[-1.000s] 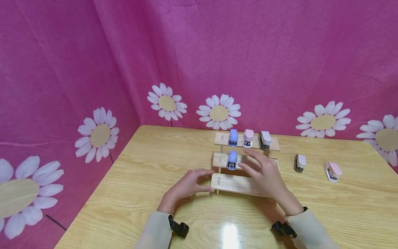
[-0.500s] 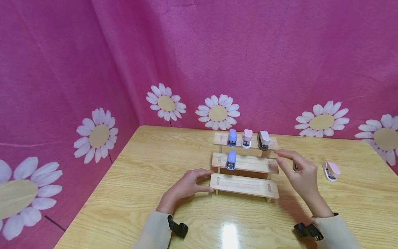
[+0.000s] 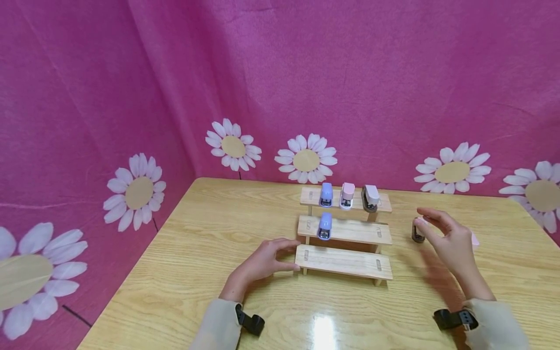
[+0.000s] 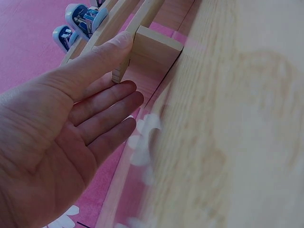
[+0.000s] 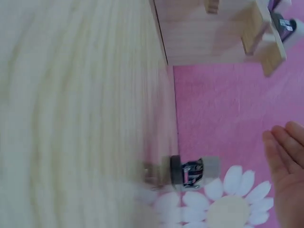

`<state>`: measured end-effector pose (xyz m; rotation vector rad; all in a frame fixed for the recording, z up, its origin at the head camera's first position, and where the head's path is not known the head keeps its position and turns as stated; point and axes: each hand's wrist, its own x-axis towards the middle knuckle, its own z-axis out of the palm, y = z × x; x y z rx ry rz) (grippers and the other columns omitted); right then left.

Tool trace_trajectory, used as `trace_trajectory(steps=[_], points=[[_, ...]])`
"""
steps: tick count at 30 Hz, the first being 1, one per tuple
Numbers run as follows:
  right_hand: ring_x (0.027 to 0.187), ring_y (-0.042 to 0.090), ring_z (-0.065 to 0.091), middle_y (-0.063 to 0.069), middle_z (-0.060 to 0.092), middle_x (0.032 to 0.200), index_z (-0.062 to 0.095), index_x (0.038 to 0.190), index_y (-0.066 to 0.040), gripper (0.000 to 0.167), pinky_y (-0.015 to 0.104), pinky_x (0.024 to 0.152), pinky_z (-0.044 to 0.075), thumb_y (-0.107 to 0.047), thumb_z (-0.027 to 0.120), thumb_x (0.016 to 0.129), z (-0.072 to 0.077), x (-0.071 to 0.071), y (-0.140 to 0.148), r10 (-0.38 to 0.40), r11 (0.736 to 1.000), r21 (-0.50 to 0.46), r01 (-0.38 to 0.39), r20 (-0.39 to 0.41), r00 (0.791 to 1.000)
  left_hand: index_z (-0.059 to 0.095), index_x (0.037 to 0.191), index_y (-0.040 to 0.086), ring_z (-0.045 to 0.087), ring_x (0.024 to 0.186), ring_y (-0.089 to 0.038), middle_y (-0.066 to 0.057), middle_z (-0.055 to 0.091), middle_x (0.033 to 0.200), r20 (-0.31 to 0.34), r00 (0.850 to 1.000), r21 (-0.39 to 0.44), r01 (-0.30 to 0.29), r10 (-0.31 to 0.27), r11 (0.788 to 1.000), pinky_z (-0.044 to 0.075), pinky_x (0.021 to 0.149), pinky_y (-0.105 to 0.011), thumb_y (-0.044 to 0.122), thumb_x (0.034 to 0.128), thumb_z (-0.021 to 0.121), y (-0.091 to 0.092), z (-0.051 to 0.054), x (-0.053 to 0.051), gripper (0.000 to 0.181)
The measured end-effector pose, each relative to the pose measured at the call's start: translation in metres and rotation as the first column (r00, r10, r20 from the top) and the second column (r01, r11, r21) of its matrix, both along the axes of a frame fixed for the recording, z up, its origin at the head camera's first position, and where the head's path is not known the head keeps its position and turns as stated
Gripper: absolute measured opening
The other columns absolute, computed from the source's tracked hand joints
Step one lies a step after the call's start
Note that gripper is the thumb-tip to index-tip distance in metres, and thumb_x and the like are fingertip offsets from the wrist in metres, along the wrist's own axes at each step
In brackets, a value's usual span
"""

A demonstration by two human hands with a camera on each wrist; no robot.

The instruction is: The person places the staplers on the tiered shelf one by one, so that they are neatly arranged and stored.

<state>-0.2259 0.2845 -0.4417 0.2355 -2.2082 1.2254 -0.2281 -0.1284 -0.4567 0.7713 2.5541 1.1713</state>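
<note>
My left hand (image 3: 262, 262) is at the left end of the three-step wooden rack (image 3: 345, 262), fingers relaxed; in the left wrist view its thumb lies against the end of a board (image 4: 137, 23). My right hand (image 3: 455, 245) is above the table by a white and dark stapler (image 3: 417, 233), thumb and fingers apart. That stapler (image 5: 192, 172) stands apart from the hand (image 5: 289, 175) in the right wrist view. A blue (image 3: 326, 194), a pink (image 3: 347, 196) and a white-and-dark stapler (image 3: 370, 198) stand on the top step, another blue one (image 3: 324, 226) on the middle step.
Behind my right hand a pink stapler (image 3: 475, 239) shows only in part. The wooden table (image 3: 210, 218) ends at a magenta curtain (image 3: 372, 97) with printed daisies, which also hangs along the left side.
My right hand has moved right from over the rack's middle step to the white and dark stapler on the table. My left hand has stayed by the rack.
</note>
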Motion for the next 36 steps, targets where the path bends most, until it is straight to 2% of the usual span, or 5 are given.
trace_trajectory(steps=[6, 14, 20, 28, 36], points=[[0.105, -0.026, 0.049, -0.027, 0.062, 0.121, 0.062, 0.13, -0.007, 0.044, -0.006, 0.087, 0.041, -0.022, 0.072, 0.09, -0.01, -0.004, 0.018, -0.031, 0.999, 0.047, 0.024, 0.161, 0.987, 0.056, 0.139, 0.014, 0.054, 0.131, -0.021, -0.005, 0.061, 0.138, 0.002, 1.0, 0.003, 0.001, -0.001, 1.0, 0.043, 0.114, -0.042, 0.028, 0.0853, 0.076, 0.0, 0.0, 0.0, 0.059], [0.11, -0.024, 0.041, 0.025, 0.05, 0.144, 0.048, 0.142, -0.004, 0.064, -0.008, 0.083, 0.036, -0.039, 0.066, 0.093, -0.019, -0.009, 0.033, -0.047, 0.996, 0.092, 0.015, 0.355, 0.934, 0.056, 0.139, 0.015, 0.054, 0.131, -0.021, -0.005, 0.06, 0.138, 0.007, 1.0, -0.002, -0.002, 0.002, 1.0, 0.043, 0.113, -0.042, 0.029, 0.0853, 0.076, -0.001, -0.001, 0.0, 0.059], [0.117, -0.016, 0.046, 0.031, 0.046, 0.144, 0.043, 0.144, 0.002, 0.07, -0.008, 0.081, 0.038, -0.039, 0.066, 0.093, -0.026, -0.017, 0.041, -0.041, 0.994, 0.107, -0.003, 0.404, 0.914, 0.056, 0.139, 0.015, 0.056, 0.129, -0.022, -0.005, 0.061, 0.137, 0.013, 1.0, -0.003, -0.008, 0.008, 1.0, 0.043, 0.113, -0.043, 0.028, 0.0854, 0.076, 0.0, -0.001, 0.0, 0.059], [0.088, -0.033, 0.038, 0.037, 0.052, 0.134, 0.042, 0.143, 0.008, 0.072, -0.007, 0.072, 0.035, -0.035, 0.069, 0.091, -0.037, -0.024, 0.048, -0.016, 0.99, 0.134, -0.044, 0.417, 0.909, 0.056, 0.139, 0.015, 0.055, 0.129, -0.02, -0.004, 0.062, 0.137, 0.007, 1.0, -0.004, -0.01, 0.01, 1.0, 0.043, 0.113, -0.042, 0.03, 0.0855, 0.076, 0.0, -0.002, 0.0, 0.059], [0.092, -0.032, 0.035, 0.038, 0.048, 0.137, 0.038, 0.145, 0.008, 0.073, -0.007, 0.074, 0.036, -0.034, 0.067, 0.093, -0.044, -0.027, 0.051, 0.027, 0.991, 0.106, -0.081, 0.436, 0.9, 0.055, 0.14, 0.015, 0.056, 0.129, -0.02, -0.004, 0.061, 0.137, -0.003, 1.0, -0.014, -0.005, 0.005, 1.0, 0.043, 0.113, -0.042, 0.03, 0.0851, 0.076, 0.0, -0.003, 0.0, 0.06]])
